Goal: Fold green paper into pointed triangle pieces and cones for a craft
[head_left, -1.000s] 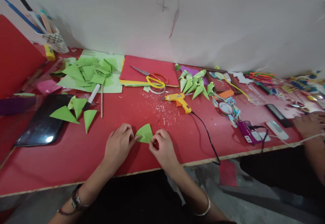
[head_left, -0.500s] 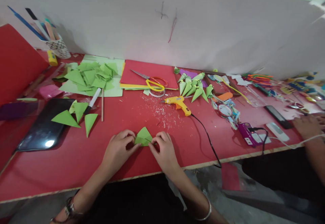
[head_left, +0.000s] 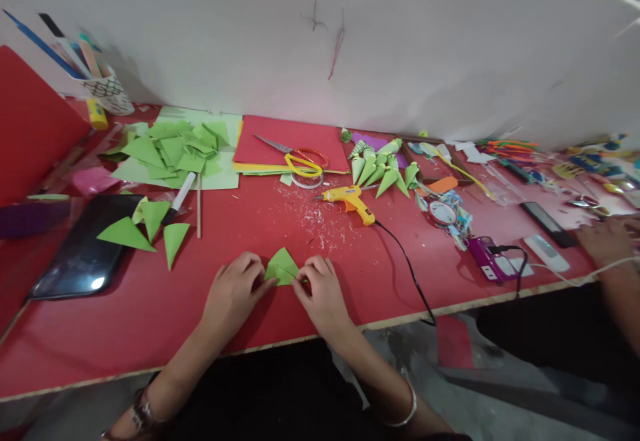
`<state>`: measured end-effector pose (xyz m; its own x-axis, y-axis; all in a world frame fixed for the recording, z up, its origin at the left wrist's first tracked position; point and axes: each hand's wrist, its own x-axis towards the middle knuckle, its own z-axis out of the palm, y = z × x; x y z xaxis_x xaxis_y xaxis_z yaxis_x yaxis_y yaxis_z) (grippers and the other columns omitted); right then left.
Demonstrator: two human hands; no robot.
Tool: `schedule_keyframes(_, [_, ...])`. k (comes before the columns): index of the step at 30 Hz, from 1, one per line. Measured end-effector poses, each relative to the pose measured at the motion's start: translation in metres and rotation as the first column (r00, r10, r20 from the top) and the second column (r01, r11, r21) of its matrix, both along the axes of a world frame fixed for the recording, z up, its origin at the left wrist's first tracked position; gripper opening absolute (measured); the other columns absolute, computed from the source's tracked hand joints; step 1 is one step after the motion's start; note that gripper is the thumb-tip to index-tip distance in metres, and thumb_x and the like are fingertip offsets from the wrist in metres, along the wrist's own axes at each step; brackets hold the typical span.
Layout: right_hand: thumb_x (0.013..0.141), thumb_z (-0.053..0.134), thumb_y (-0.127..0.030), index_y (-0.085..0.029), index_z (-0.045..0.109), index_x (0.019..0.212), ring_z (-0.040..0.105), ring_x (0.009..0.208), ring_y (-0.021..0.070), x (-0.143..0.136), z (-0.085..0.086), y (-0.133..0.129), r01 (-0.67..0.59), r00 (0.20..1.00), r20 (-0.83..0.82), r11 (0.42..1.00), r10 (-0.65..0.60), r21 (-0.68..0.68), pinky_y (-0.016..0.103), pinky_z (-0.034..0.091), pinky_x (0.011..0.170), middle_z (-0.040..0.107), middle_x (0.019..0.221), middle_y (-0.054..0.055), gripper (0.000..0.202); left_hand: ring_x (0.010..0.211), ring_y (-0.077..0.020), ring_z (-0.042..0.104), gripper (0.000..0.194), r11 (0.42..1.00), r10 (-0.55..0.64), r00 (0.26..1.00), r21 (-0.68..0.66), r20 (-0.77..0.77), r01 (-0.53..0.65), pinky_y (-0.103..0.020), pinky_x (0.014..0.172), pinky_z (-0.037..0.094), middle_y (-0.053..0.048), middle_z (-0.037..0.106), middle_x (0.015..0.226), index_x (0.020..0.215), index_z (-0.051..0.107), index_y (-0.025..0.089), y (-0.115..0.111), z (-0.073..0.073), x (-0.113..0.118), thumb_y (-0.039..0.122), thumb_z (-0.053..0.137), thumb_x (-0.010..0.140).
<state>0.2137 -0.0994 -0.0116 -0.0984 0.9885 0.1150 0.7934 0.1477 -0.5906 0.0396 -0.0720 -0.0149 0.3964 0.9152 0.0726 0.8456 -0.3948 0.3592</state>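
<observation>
The red table point(head_left: 150, 341) carries everything, its back edge running along the wall. A pale green sheet point(head_left: 227, 176) lies at that back edge, left of the middle, and beside it is a stack of coloured paper point(head_left: 300, 136), red on top. Toward the left end rests a dark, glossy slab point(head_left: 75, 261). A heap of cut green pieces point(head_left: 175, 150) covers much of the pale sheet.

The person's left hand point(head_left: 233, 298) and right hand point(head_left: 324, 298) sit over the front edge, near its middle. The left is half curled, thumb at the left corner of a folded piece; I cannot tell whether its fingers close on it. The right pinches the piece's right corner, thumb against forefinger.

Farther in from the front edge, a yellow glue gun point(head_left: 349, 200) lies on its side, nozzle toward the left end, its cord dropping over the front edge. Scissors point(head_left: 288, 150) lie on the stack, handles past its near side. Right of the stack, by the back edge, green cones point(head_left: 369, 171) cluster together.

The folded green piece point(head_left: 281, 269) is between the hands, near the front edge. Tiny paper shreds point(head_left: 320, 221) are scattered beyond it, around the nozzle.
</observation>
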Motion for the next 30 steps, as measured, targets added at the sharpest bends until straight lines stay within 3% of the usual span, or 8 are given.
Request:
schedule_keyframes(10, [0.075,0.058,-0.019,-0.018,0.052,0.067,0.046,0.077,0.0166,0.0,-0.003,0.002,0.002,1.0,-0.003,1.0,-0.002,-0.011,0.029,0.039,0.071,0.05,0.079,0.002,0.011,0.084,-0.0194,0.054,0.019,0.997,-0.016,0.992,-0.069,0.124,0.025,-0.031,0.07,0.042,-0.005,0.053,0.096,0.075,0.055,0.018,0.002,0.0,-0.009,0.037,0.055,0.076])
schedule_keyframes(19, [0.077,0.058,-0.024,-0.018,0.055,0.069,0.047,0.078,0.0163,0.003,-0.005,0.001,-0.003,1.0,-0.008,1.0,0.003,0.007,0.029,0.039,0.071,0.051,0.081,0.003,0.011,0.079,-0.0176,0.054,0.029,0.998,0.041,0.997,-0.039,0.072,-0.038,-0.029,0.065,0.039,-0.004,0.057,0.092,0.058,0.053,0.016,0.001,0.002,0.0,0.039,0.056,0.075])
schedule_keyframes(30, [0.076,0.06,-0.026,-0.018,0.056,0.067,0.047,0.078,0.0169,0.012,-0.003,0.003,-0.014,0.999,0.033,1.0,0.014,0.015,0.03,0.041,0.071,0.052,0.081,0.003,0.013,0.086,-0.0209,0.053,0.026,0.999,0.047,0.999,0.023,-0.021,-0.047,-0.033,0.069,0.038,-0.004,0.057,0.098,0.064,0.054,0.018,-0.006,0.002,0.0,0.039,0.052,0.079])
